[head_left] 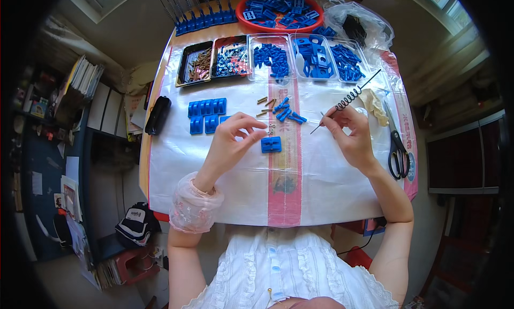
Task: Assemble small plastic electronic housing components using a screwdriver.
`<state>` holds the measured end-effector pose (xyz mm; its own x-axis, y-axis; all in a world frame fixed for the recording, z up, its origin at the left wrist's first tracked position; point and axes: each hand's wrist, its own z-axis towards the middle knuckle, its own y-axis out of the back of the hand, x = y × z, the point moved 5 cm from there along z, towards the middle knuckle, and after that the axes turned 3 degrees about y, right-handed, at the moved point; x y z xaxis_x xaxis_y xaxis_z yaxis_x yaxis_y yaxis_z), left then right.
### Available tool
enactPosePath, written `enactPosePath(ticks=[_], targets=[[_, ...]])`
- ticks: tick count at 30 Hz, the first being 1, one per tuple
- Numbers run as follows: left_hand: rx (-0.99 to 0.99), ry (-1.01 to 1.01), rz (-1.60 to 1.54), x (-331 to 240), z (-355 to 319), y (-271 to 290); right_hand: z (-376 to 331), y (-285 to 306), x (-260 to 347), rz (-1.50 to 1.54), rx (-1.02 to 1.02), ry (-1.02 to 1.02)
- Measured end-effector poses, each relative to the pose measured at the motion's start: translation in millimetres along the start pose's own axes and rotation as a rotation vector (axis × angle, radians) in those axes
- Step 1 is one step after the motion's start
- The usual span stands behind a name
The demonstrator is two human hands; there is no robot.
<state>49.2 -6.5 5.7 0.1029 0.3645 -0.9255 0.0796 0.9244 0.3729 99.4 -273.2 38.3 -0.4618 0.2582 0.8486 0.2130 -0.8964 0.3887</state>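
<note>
A: So what's being held?

B: A coil wire [348, 99], 2 o'clock from the lone block [271, 144]. It's pinched by the right hand [354, 140] just below the coils, probably so the straight end can be steered; that's aimed roughly at 7–8.

A: And the left hand [233, 137]?

B: Held at 9–10, fingertips curled beside the nuts [272, 129], which are set at 12. Whether anything's pinched there can't be told.

A: Layout logic?

B: Screws [262, 100] at 12 and pegs [284, 110] at 1 are placed close, likely for easy reach. Clips [208, 106] are lined up at 10, maybe for tidiness. Farther out, trays [194, 84] are spread from about 11 to 1, seemingly for sorting.
</note>
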Motion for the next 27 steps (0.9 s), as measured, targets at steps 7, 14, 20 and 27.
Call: enactPosePath(ticks=[7, 14, 20, 27], targets=[[-0.241, -0.092, 0.203, -16.5, -1.2, 11.3, -9.7, -1.5, -4.0, 0.024, 0.052, -0.030], [-0.191, -0.083, 0.455, -35.7, -12.0, 5.7, -28.3, -1.6, -25.0, 0.189, -0.031, -0.126], [-0.101, -0.096, 0.551, -29.9, 15.8, 1.0, -29.7, -0.8, -22.9, 0.194, -0.058, -0.066], [-0.107, -0.097, 0.579, -10.4, 53.8, -21.3, -30.5, -2.3, -27.8, 0.140, -0.069, -0.051]])
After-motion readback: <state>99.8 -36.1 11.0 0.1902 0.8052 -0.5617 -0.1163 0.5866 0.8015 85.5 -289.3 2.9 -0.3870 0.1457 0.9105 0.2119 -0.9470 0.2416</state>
